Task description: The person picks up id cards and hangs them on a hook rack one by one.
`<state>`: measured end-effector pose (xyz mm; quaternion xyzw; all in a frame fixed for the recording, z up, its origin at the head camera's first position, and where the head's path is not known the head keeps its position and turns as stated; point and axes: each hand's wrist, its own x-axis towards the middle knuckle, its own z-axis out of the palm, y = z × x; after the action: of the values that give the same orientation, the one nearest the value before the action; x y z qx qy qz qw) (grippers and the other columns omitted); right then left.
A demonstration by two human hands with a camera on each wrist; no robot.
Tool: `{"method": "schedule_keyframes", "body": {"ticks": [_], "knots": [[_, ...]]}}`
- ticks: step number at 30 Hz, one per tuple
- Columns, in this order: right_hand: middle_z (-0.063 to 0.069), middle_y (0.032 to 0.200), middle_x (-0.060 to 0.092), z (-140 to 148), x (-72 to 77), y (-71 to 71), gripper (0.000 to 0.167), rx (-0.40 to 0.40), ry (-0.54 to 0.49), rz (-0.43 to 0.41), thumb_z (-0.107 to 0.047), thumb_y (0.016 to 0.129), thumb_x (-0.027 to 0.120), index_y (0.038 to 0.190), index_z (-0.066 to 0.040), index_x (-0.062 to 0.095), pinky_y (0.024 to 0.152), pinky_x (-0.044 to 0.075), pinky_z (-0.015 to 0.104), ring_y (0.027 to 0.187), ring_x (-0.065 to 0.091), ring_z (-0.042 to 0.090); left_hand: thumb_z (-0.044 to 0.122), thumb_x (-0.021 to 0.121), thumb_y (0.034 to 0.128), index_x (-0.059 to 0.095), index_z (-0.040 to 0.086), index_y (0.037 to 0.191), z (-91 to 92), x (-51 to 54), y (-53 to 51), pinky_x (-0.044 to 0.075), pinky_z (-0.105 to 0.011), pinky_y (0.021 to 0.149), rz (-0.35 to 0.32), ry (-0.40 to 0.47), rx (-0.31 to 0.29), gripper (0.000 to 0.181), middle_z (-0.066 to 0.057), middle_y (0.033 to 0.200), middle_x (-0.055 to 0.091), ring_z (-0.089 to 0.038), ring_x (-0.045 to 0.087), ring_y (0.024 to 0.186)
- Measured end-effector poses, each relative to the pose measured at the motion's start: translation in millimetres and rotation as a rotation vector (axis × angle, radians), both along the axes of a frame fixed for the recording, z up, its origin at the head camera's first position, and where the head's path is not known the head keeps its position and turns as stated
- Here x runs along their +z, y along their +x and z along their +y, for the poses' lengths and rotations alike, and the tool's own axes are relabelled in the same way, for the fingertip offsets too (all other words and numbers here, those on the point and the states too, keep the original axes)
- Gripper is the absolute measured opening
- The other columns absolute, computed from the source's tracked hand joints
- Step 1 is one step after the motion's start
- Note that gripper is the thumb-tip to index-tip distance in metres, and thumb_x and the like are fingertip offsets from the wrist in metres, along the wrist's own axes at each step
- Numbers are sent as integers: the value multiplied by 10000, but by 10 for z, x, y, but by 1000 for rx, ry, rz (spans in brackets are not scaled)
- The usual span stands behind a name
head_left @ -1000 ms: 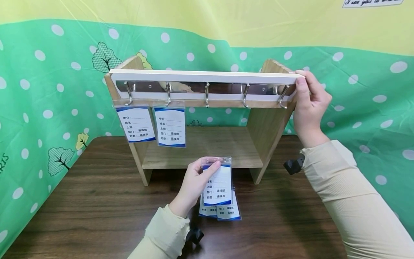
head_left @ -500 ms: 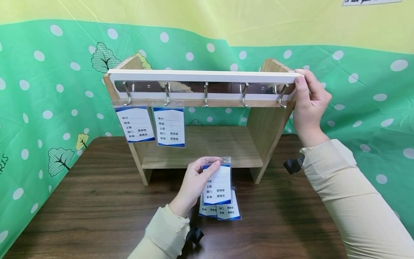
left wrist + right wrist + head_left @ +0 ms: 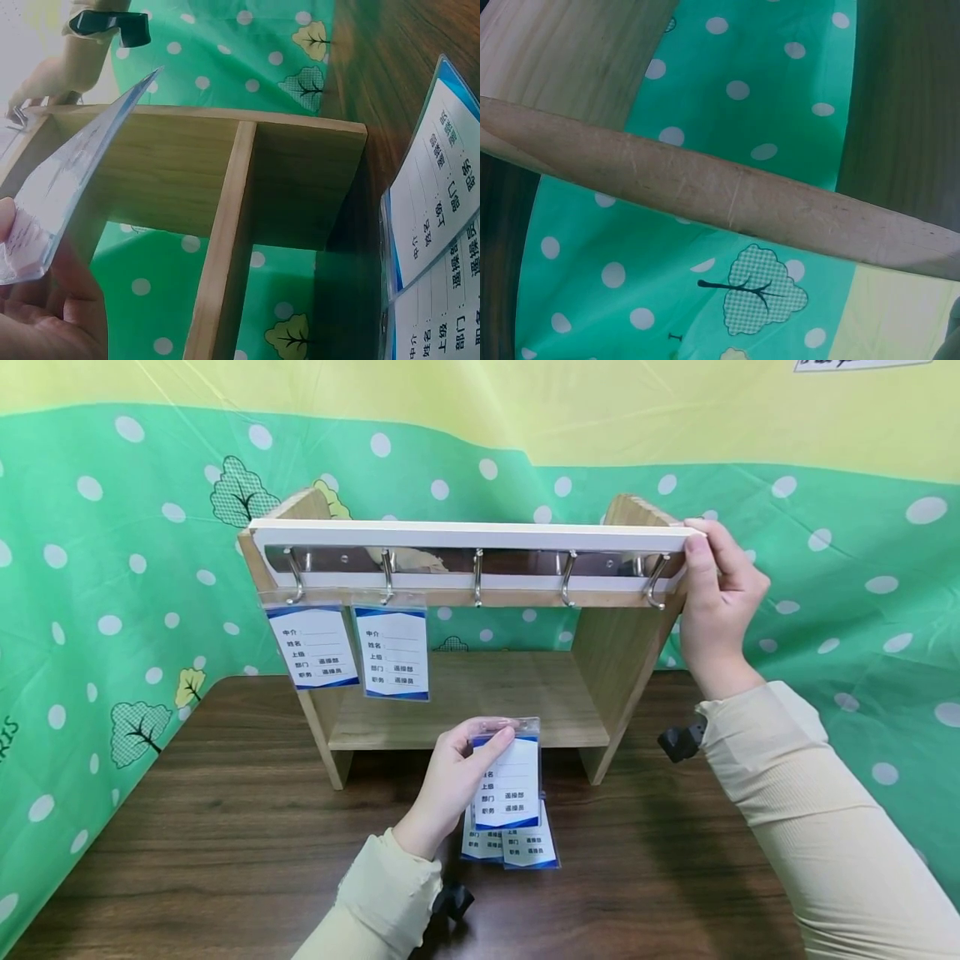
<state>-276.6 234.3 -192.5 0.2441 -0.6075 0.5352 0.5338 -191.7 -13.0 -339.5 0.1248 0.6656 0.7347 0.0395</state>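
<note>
My left hand [image 3: 446, 781] pinches a badge holder [image 3: 508, 785] near its clear top edge, thumb in front. In the left wrist view the same holder [image 3: 71, 176] tilts away from the palm. Below it, two more badge holders [image 3: 529, 847] lie overlapping on the table. At the right end of the white hook rail [image 3: 480, 537], my right hand [image 3: 720, 602] grips the corner, thumb on the front. Two badge holders, one at the far left [image 3: 313, 647] and another beside it [image 3: 393, 652], hang from the first two hooks.
The rail fronts a wooden shelf stand [image 3: 465, 702] on a dark wooden table [image 3: 225, 827]. Three metal hooks to the right, including the middle hook [image 3: 478, 578], carry nothing. Behind stands a green and yellow dotted cloth [image 3: 480, 477].
My left hand has raised the badge holder slightly, off the pair on the table. The right hand keeps its grip on the rail's end.
</note>
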Motion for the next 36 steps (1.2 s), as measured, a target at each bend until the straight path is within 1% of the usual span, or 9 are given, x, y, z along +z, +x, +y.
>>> {"method": "schedule_keyframes", "body": {"ticks": [4, 8, 14, 19, 22, 25, 30, 32, 36], "knots": [[-110, 907, 735, -6, 5, 8, 258, 4, -5, -2, -91, 934, 550, 1028, 85, 713, 757, 440, 183, 821, 604, 70, 278, 643, 966, 685, 132, 1217, 12, 16, 8, 551, -320, 816, 31, -7, 1, 293, -62, 1238, 676, -188, 648, 980], [-112, 909, 735, -15, 15, 24, 262, 9, -6, -2, -89, 934, 548, 1032, 93, 709, 765, 441, 185, 829, 606, 71, 248, 654, 959, 695, 106, 1201, 16, 33, 15, 534, -311, 809, 59, -2, 19, 284, -77, 1217, 688, -174, 636, 968], [-112, 886, 729, -38, 28, 55, 257, 21, -11, 2, -89, 931, 547, 1017, 83, 717, 734, 420, 183, 791, 578, 69, 224, 661, 955, 703, 88, 1183, 7, 76, 22, 547, -301, 771, 70, 11, 25, 269, -94, 1174, 705, -157, 649, 901], [-110, 883, 731, -53, 33, 82, 253, 29, -18, 7, -86, 927, 550, 1007, 82, 721, 721, 414, 181, 777, 572, 65, 221, 669, 948, 705, 79, 1150, -8, 164, 19, 554, -311, 729, 134, -2, 46, 250, -112, 1120, 713, -164, 658, 845], [-109, 898, 737, -56, 36, 81, 253, 28, -16, 5, -81, 928, 557, 1018, 98, 712, 745, 436, 182, 803, 597, 63, 205, 670, 945, 701, 70, 1126, -25, 217, 12, 542, -315, 728, 174, -21, 74, 228, -112, 1106, 711, -168, 643, 845], [-119, 908, 738, -48, 35, 74, 257, 17, -8, 0, -84, 930, 558, 1028, 100, 708, 759, 448, 181, 820, 611, 60, 204, 665, 947, 695, 77, 1109, -41, 272, 7, 528, -314, 718, 199, -39, 94, 208, -93, 1097, 707, -169, 629, 849], [-109, 910, 744, -31, 30, 56, 258, 15, -10, -3, -92, 930, 558, 1022, 91, 715, 751, 445, 181, 817, 613, 62, 207, 658, 952, 683, 91, 1095, -59, 375, 9, 524, -311, 700, 248, -44, 100, 186, -67, 1101, 702, -180, 629, 855], [-106, 909, 745, -25, 27, 51, 257, 16, -12, -3, -93, 929, 558, 1019, 88, 717, 739, 436, 180, 806, 605, 60, 196, 648, 957, 675, 85, 1101, -68, 410, 11, 523, -312, 716, 273, -46, 99, 184, -66, 1116, 698, -183, 631, 879], [-118, 902, 738, -16, 14, 44, 255, 8, -14, -3, -93, 928, 559, 1021, 80, 722, 707, 414, 175, 768, 574, 48, 166, 607, 980, 641, 49, 1137, -93, 473, 2, 520, -320, 795, 314, -39, 114, 199, -92, 1178, 673, -190, 627, 974]]}}
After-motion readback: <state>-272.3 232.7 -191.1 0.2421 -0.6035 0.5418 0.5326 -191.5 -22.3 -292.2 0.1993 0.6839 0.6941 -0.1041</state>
